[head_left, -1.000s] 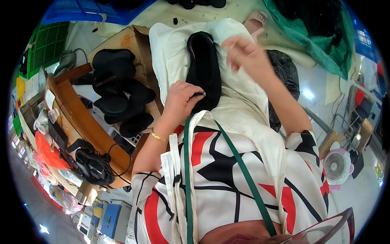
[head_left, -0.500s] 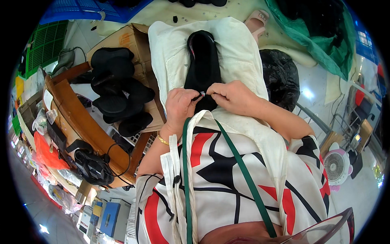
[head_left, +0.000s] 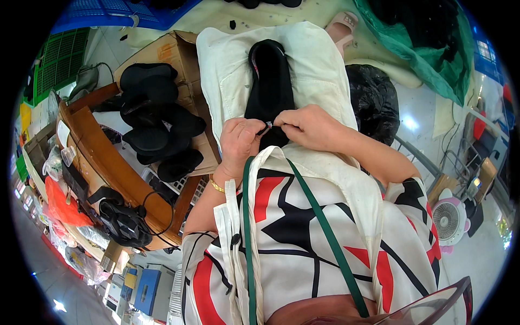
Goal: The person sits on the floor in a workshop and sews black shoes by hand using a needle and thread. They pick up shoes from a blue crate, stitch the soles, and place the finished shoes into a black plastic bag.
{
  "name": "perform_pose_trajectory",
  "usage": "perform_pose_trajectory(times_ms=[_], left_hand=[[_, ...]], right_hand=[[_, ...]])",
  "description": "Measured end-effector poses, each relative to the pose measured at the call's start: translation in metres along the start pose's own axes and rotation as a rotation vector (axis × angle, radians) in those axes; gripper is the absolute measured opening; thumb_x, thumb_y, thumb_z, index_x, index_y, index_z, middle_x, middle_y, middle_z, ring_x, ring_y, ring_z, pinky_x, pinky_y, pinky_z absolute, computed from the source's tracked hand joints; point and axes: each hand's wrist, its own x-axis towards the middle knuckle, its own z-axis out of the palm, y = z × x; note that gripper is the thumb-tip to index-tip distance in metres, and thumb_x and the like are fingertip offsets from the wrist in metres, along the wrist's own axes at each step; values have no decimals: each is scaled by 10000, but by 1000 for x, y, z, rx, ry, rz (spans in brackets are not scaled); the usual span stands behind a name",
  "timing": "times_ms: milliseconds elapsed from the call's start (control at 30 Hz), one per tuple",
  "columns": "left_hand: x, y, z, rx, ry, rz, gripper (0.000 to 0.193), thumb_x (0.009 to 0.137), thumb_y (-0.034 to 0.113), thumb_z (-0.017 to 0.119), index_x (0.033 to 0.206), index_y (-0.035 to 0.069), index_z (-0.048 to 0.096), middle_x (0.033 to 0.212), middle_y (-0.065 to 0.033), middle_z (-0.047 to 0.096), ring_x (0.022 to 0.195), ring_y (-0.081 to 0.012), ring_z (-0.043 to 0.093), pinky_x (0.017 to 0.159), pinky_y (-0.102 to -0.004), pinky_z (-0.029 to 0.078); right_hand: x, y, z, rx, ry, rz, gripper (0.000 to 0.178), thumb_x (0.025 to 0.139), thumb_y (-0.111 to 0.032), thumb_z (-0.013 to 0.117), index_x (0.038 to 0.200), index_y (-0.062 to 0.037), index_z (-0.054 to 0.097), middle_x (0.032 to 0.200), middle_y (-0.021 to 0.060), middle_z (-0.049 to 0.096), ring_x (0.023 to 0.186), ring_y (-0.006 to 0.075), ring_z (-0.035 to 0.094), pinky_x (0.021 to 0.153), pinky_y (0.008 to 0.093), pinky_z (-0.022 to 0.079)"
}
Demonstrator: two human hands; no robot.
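A black shoe (head_left: 269, 81) with an open collar lies lengthwise on the cream cloth (head_left: 319, 76) over my lap, its near end under my hands. My left hand (head_left: 241, 140) is closed, thumb and fingers pinching the shoe's dark edge on the left side. Opposite it, my right hand (head_left: 309, 127) is also closed, fingertips pinched on the same edge. A small whitish bit shows between the two sets of fingertips, too small to make out.
Several black shoes (head_left: 149, 81) are piled on a cardboard box (head_left: 189, 59) at my left, beside a wooden stool frame (head_left: 100, 141). To the right sit a black plastic bag (head_left: 374, 103) and a pink-rimmed fan (head_left: 449, 221). A pink slipper (head_left: 342, 30) lies beyond the cloth.
My right hand has shifted very slightly away from me and its wrist has lifted a little. Both hands keep their pinch on the shoe; the left has barely moved.
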Motion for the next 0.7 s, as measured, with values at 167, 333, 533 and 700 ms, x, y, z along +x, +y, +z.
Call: perform_pose_trajectory(times_ms=[167, 333, 533, 700], left_hand=[[-1, 2, 0, 0, 2, -10, 295, 636, -15, 800, 865, 82, 641, 814, -46, 693, 705, -252, 624, 652, -332, 513], [-6, 4, 3, 8, 40, -48, 303, 627, -22, 805, 862, 80, 643, 800, -50, 687, 699, -250, 624, 633, -331, 512], [-8, 3, 4, 17, 37, -43, 301, 627, -26, 805, 862, 77, 648, 791, -50, 685, 698, -243, 627, 631, -327, 510], [-6, 4, 3, 9, 32, -45, 289, 629, -29, 801, 857, 73, 655, 792, -53, 687, 700, -246, 631, 636, -326, 511]], right_hand=[[-1, 4, 17, -175, 42, -7, 145, 875, -101, 577, 1016, -65, 577, 694, 159, 631, 638, 357, 627, 565, 421, 484], [-5, 5, 33, -283, 31, 25, 161, 876, -97, 578, 1018, -69, 507, 639, 145, 608, 588, 362, 614, 515, 453, 464], [-6, 10, 29, -262, 66, -99, 160, 840, -96, 585, 932, -31, 472, 570, 157, 587, 526, 368, 600, 465, 470, 456], [-5, 9, 27, -249, 87, -103, 158, 839, -91, 582, 930, -29, 468, 575, 159, 591, 529, 369, 601, 466, 472, 453]])
